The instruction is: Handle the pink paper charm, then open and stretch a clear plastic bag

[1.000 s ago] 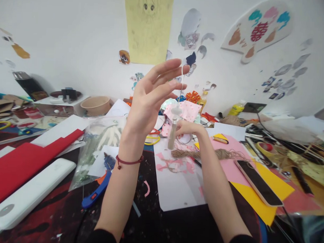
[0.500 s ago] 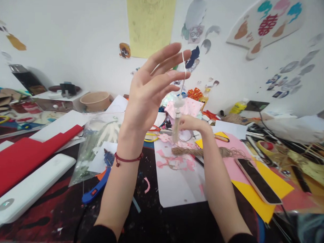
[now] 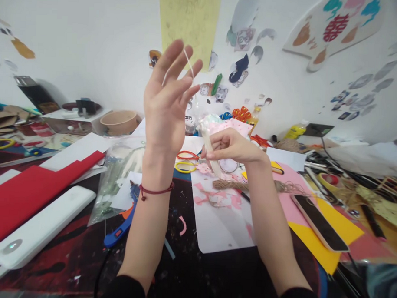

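Observation:
My left hand (image 3: 167, 100) is raised in front of the wall, palm turned inward, fingers loosely extended. A thin white string (image 3: 189, 61) is looped over its fingers and runs down toward the right. Lower down, a slim, see-through vial (image 3: 215, 166) with something white and fluffy at its top is tilted, its top leaning left. My right hand (image 3: 234, 146) has its thumb and fingers closed around the vial. Where the string meets the vial is blurred. Beneath lies a white paper sheet (image 3: 215, 232) with pink scraps, and a bundle of brown twine (image 3: 231, 185).
Red and yellow scissors (image 3: 185, 167) lie behind my hands. At left are a blue-handled cutter (image 3: 119, 233), a white oblong device (image 3: 41, 226) and red card (image 3: 37, 191). A phone (image 3: 319, 223) rests on yellow paper (image 3: 345, 228) at right. Clutter lines the wall.
My left hand has moved left with the string. My right hand, earlier behind the hanging vial, now grips it, and the vial has gone from upright to tilted.

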Demonstrator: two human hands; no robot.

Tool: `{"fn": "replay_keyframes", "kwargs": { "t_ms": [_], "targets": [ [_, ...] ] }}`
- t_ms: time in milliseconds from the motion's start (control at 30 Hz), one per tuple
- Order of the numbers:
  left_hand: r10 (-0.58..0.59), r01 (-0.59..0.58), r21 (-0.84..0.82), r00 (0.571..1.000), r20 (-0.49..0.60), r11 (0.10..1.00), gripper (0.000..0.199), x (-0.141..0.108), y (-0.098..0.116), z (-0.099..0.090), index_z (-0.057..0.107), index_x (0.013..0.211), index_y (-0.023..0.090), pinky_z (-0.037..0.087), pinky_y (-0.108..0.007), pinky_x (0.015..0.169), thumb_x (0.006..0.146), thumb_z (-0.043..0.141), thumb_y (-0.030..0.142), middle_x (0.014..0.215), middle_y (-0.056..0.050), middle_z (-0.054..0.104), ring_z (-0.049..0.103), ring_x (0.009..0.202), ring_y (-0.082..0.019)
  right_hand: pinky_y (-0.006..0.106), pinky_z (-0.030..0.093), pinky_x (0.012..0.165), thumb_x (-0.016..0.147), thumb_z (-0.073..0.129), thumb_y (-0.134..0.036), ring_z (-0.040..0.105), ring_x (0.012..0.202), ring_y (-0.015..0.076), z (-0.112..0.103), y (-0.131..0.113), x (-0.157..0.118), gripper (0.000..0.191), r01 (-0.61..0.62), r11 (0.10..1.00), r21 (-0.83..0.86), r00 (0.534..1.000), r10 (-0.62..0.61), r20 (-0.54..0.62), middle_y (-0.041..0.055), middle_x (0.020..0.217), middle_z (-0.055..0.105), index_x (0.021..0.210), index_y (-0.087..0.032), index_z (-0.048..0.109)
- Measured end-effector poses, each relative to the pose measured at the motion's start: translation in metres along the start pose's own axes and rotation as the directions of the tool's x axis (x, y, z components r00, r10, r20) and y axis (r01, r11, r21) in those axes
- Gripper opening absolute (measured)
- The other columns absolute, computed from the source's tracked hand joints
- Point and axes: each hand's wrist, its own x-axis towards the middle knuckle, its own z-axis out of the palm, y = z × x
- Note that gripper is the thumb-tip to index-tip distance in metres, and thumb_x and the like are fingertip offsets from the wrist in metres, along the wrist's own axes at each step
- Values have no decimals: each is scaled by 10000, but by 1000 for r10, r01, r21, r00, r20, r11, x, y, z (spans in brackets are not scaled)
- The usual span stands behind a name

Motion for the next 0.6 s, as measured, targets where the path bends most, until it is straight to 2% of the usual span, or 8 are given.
{"fn": "replay_keyframes", "kwargs": {
  "t_ms": [100,167,267,367,433,533,600],
  "targets": [
    [-2,3,40,1000,-16,999,562,3,-5,-12,626,1292,340,473,-404,1170,803,824,534,1468,10,621,427,1529,-336,191,394,411,764,881,-428,542,470,64,2,-5,-3,330,-42,999,-32,998,41,-43,-30,573,631,772,-138,723],
    [2,0,58,1000,-30,998,556,4,-8,-18,601,1319,341,464,-412,1177,836,796,535,1448,2,630,424,1530,-323,199,354,393,781,866,-438,486,431,55,1,-8,-6,353,-46,997,-56,998,44,-39,-62,510,533,715,-148,675],
    [22,-18,97,999,-45,995,496,5,-11,-25,594,1327,360,478,-414,1159,883,749,520,1420,3,640,428,1529,-315,201,367,445,793,862,-412,511,497,59,-3,-12,-11,348,-39,994,-98,999,39,-5,-49,559,547,711,-150,649],
    [25,-19,114,998,-50,993,438,7,-13,-31,617,1290,386,513,-391,1118,891,723,530,1436,13,632,443,1524,-305,201,385,507,781,878,-372,519,583,59,-8,-14,-17,338,-7,991,-137,999,1,-50,-38,642,561,717,-149,632],
    [17,-12,96,998,-53,995,441,7,-13,-32,625,1277,389,520,-379,1113,873,735,528,1449,16,626,459,1515,-296,197,346,494,789,874,-352,457,564,42,-12,-15,-22,358,-4,987,-164,997,-9,-77,-56,633,512,686,-158,591],
    [12,-8,70,998,-58,998,466,6,-9,-29,627,1277,374,507,-386,1137,850,758,508,1446,9,632,468,1509,-296,197,309,459,825,842,-380,369,489,28,-20,-16,-30,407,-69,974,-214,997,60,-48,-84,561,443,644,-172,543],
    [12,-7,61,998,-69,998,462,4,-5,-24,634,1263,366,500,-390,1150,840,766,495,1438,5,639,463,1512,-301,200,361,472,841,821,-422,449,480,43,-26,-18,-35,379,-141,956,-256,990,139,-25,-67,550,511,668,-168,599]
  ]
}}
